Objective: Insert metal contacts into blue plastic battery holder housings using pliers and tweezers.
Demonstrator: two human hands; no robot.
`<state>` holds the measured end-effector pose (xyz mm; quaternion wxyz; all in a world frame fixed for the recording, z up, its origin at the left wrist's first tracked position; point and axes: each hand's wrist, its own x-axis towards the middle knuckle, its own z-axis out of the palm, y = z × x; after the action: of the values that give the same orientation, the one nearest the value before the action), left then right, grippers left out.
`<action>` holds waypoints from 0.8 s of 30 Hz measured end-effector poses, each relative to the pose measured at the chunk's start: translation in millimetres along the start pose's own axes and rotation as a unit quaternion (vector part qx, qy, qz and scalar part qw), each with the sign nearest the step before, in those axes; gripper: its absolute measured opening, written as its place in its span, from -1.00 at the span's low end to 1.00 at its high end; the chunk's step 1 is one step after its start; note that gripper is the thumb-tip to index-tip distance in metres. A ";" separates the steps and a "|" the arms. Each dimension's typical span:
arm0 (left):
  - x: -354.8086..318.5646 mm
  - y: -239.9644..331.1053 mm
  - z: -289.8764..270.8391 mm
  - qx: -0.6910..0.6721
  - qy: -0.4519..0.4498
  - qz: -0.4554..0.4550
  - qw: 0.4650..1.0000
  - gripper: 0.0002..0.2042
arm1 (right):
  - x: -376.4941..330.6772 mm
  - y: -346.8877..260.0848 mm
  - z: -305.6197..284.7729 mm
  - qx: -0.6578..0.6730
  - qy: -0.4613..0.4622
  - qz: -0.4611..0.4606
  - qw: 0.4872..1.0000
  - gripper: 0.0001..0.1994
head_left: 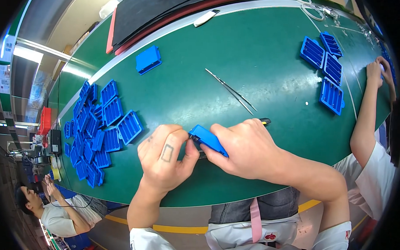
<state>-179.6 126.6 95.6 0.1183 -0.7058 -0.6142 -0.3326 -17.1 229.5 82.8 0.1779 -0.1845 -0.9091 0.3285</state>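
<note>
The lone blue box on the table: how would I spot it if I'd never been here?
On the green table, find the black slab at the far edge. Between its left end and the person's left hand lies one blue box. Unlike the piled boxes at left and the group of four at right, it sits alone, smooth face up.
</note>
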 end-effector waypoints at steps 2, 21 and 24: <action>-0.1 0.5 -0.1 -0.006 -0.003 -0.008 1.000 -0.75 | -0.6 0.5 0.7 -0.001 0.001 -0.005 1.000 -0.71; -1.7 -5.8 5.4 -0.192 0.053 -0.095 0.975 -0.73 | 4.7 5.6 -5.8 0.210 -0.022 0.043 0.976 -0.68; -1.2 -0.8 5.9 -0.097 0.082 -0.029 0.991 -0.70 | 1.7 5.7 -1.5 0.149 0.010 0.014 0.989 -0.80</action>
<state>-178.5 129.3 90.3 0.0893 -0.6665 -0.5872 -0.4507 -16.6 235.1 80.5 0.2079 -0.1724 -0.8453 0.4611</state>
